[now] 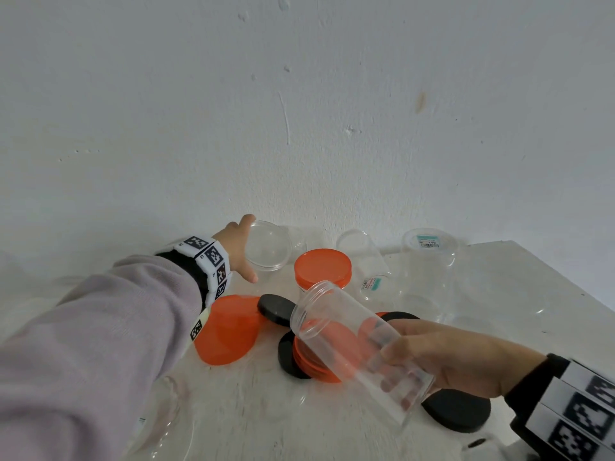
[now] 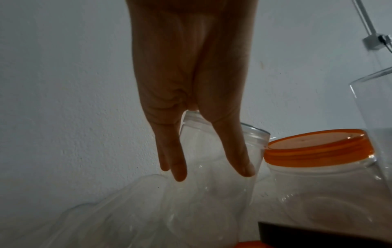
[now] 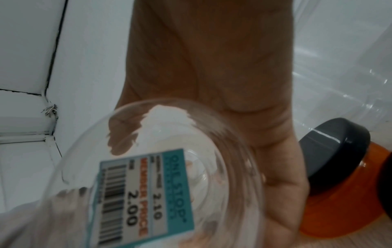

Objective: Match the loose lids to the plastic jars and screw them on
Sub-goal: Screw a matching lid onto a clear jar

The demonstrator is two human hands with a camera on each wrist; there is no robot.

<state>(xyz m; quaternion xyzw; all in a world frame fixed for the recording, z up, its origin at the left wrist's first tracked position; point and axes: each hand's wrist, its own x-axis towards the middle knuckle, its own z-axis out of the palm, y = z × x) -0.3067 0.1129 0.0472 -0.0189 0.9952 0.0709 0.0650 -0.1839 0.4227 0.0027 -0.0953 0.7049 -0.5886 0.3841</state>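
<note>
My left hand [image 1: 249, 249] reaches to the back of the table, thumb and fingers spread across the round end of a clear jar [image 1: 268, 246]. In the left wrist view its fingers [image 2: 231, 151] lie straight along that jar [image 2: 212, 201]. My right hand [image 1: 396, 371] grips a second clear jar [image 1: 342, 341], tilted with its open threaded mouth up and to the left. The jar's base carries a price label [image 3: 146, 193]. Loose orange lids [image 1: 229, 331] [image 1: 319, 357] and black lids [image 1: 276, 309] [image 1: 289, 361] [image 1: 456, 410] lie under and around the held jar.
A jar with an orange lid [image 1: 322, 267] stands just right of my left hand. More clear jars [image 1: 362, 257] [image 1: 429, 247] sit along the wall at the back. The table's right edge [image 1: 565, 281] runs diagonally, and the wall is close behind.
</note>
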